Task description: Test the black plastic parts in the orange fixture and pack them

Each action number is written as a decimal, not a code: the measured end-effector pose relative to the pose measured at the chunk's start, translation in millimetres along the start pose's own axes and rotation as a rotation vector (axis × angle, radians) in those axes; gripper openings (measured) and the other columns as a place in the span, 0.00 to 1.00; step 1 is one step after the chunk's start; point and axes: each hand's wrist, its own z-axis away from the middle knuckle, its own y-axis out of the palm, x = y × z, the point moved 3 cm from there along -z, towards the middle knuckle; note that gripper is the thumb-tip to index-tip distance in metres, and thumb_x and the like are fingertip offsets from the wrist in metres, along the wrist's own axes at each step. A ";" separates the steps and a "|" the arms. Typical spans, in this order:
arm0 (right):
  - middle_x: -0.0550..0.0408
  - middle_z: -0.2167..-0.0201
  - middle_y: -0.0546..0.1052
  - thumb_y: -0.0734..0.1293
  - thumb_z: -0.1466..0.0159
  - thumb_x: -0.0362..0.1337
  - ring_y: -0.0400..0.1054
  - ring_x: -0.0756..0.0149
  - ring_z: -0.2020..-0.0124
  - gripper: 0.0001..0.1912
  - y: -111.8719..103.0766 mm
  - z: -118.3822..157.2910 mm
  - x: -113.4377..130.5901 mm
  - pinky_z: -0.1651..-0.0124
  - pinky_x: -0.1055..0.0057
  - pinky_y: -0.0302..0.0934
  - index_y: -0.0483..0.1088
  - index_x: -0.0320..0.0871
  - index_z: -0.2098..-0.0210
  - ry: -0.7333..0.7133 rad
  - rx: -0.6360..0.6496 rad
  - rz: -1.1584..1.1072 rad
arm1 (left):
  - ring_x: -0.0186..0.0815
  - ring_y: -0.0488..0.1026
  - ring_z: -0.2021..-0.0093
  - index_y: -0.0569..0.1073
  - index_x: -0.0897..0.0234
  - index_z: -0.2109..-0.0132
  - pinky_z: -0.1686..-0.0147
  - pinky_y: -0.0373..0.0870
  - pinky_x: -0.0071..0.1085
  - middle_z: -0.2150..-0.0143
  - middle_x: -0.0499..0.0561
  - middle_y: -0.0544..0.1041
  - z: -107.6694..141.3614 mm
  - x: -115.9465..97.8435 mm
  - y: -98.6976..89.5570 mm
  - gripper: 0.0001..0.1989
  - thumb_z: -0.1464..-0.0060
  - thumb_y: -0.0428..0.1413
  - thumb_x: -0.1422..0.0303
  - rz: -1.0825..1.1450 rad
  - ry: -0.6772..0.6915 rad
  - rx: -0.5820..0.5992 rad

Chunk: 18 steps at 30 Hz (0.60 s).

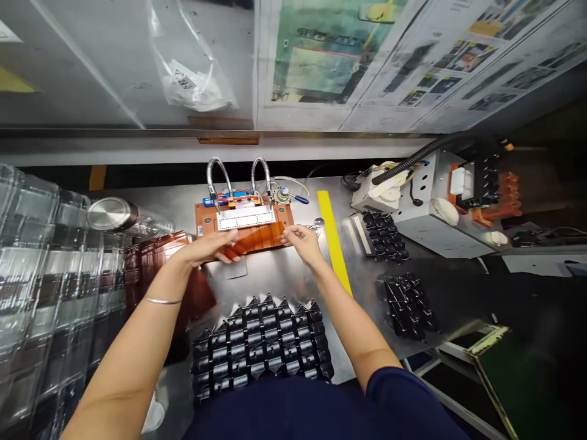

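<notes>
My left hand [206, 247] and my right hand [300, 240] each pinch one end of an amber flexible film strip [257, 239]. The strip sags slightly between them, just in front of an orange board fixture [245, 215]. A white perforated block [246, 219] lies on that fixture, close behind the strip. Two metal gooseneck arms [217, 177] rise from the fixture's far side. Close to my left forearm, a pile of amber film pieces [156, 263] lies partly hidden. Rows of black ribbed plastic parts [260, 348] sit on the steel bench [284, 287] below my hands.
Clear plastic trays [46, 275] are stacked at the left, beside a steel flask [110, 214]. Yellow tape [332, 238] runs along the bench. Further black parts [407, 305] lie on the right, before a white machine with a black hose [426, 195]. Newspaper [348, 61] covers the wall behind.
</notes>
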 end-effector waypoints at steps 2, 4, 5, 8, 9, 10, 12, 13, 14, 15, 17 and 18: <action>0.60 0.81 0.75 0.72 0.51 0.38 0.70 0.73 0.79 0.09 10.4 -11.9 -16.0 0.74 0.77 0.67 0.69 0.42 0.75 0.147 -0.112 -0.129 | 0.39 0.79 0.67 0.75 0.66 0.62 0.69 0.76 0.33 0.62 0.61 0.80 16.1 22.0 -25.2 0.22 0.55 0.62 0.50 0.209 -0.010 -0.179; 0.60 0.80 0.76 0.72 0.51 0.36 0.69 0.75 0.80 0.07 20.2 -18.0 -25.7 0.75 0.79 0.66 0.69 0.42 0.75 0.211 -0.162 -0.164 | 0.36 0.78 0.69 0.75 0.67 0.65 0.72 0.76 0.30 0.63 0.58 0.80 17.3 34.9 -35.2 0.17 0.56 0.65 0.58 0.320 -0.002 -0.334; 0.61 0.80 0.76 0.71 0.50 0.35 0.69 0.75 0.80 0.06 24.2 -19.8 -28.4 0.75 0.80 0.66 0.69 0.42 0.75 0.223 -0.167 -0.160 | 0.34 0.77 0.71 0.74 0.67 0.66 0.74 0.76 0.28 0.64 0.56 0.80 13.9 38.4 -35.9 0.14 0.55 0.65 0.61 0.346 -0.014 -0.406; 0.61 0.80 0.76 0.69 0.47 0.32 0.69 0.76 0.81 0.04 29.6 -23.9 -30.5 0.76 0.81 0.66 0.68 0.41 0.75 0.249 -0.175 -0.136 | 0.30 0.74 0.79 0.71 0.68 0.71 0.81 0.70 0.23 0.74 0.52 0.77 -2.0 40.2 -30.6 0.11 0.54 0.63 0.65 0.364 -0.078 -0.565; 0.61 0.80 0.75 0.68 0.47 0.32 0.69 0.76 0.81 0.03 29.4 -25.1 -29.7 0.76 0.81 0.66 0.68 0.41 0.75 0.258 -0.180 -0.128 | 0.29 0.72 0.82 0.70 0.68 0.72 0.84 0.67 0.22 0.76 0.51 0.76 -6.8 39.2 -28.5 0.11 0.53 0.63 0.66 0.364 -0.089 -0.591; 0.61 0.80 0.75 0.68 0.46 0.31 0.69 0.76 0.81 0.03 28.7 -26.4 -28.4 0.76 0.82 0.66 0.68 0.41 0.75 0.265 -0.183 -0.119 | 0.28 0.69 0.84 0.69 0.68 0.73 0.86 0.64 0.20 0.79 0.49 0.75 -10.7 38.0 -27.0 0.10 0.52 0.62 0.67 0.365 -0.088 -0.609; 0.60 0.80 0.76 0.68 0.46 0.30 0.70 0.76 0.81 0.03 26.9 -28.6 -24.9 0.76 0.82 0.67 0.69 0.41 0.74 0.280 -0.183 -0.100 | 0.26 0.65 0.87 0.68 0.67 0.75 0.89 0.58 0.19 0.82 0.47 0.72 -15.5 36.2 -26.4 0.10 0.52 0.60 0.68 0.367 -0.065 -0.636; 0.60 0.80 0.76 0.68 0.46 0.30 0.70 0.76 0.81 0.03 26.2 -29.7 -23.1 0.76 0.81 0.67 0.69 0.41 0.74 0.288 -0.179 -0.091 | 0.25 0.63 0.88 0.68 0.67 0.76 0.90 0.56 0.18 0.84 0.46 0.71 -16.7 35.9 -27.2 0.10 0.52 0.59 0.69 0.366 -0.048 -0.655; 0.60 0.81 0.76 0.68 0.46 0.29 0.69 0.76 0.81 0.03 25.9 -30.7 -21.6 0.77 0.81 0.67 0.69 0.41 0.75 0.295 -0.175 -0.082 | 0.24 0.61 0.89 0.67 0.67 0.77 0.90 0.54 0.18 0.85 0.45 0.69 -17.4 35.8 -28.5 0.10 0.52 0.59 0.70 0.365 -0.029 -0.675; 0.60 0.81 0.76 0.68 0.45 0.29 0.69 0.76 0.82 0.04 26.0 -32.0 -20.2 0.78 0.81 0.67 0.69 0.40 0.75 0.301 -0.172 -0.073 | 0.23 0.60 0.89 0.66 0.66 0.77 0.90 0.52 0.18 0.86 0.44 0.68 -18.0 35.9 -29.8 0.10 0.53 0.58 0.70 0.363 -0.011 -0.696; 0.60 0.83 0.75 0.68 0.45 0.29 0.67 0.76 0.84 0.05 27.1 -35.1 -18.6 0.80 0.81 0.64 0.69 0.40 0.77 0.310 -0.172 -0.055 | 0.23 0.59 0.90 0.65 0.65 0.78 0.90 0.51 0.18 0.87 0.42 0.67 -19.3 36.4 -32.2 0.10 0.54 0.57 0.71 0.359 0.017 -0.733; 0.60 0.84 0.74 0.67 0.45 0.29 0.66 0.76 0.85 0.06 27.9 -37.1 -18.3 0.82 0.82 0.63 0.68 0.40 0.78 0.312 -0.173 -0.046 | 0.23 0.59 0.90 0.65 0.65 0.79 0.90 0.51 0.18 0.87 0.42 0.67 -20.2 36.5 -32.9 0.10 0.54 0.56 0.71 0.357 0.027 -0.749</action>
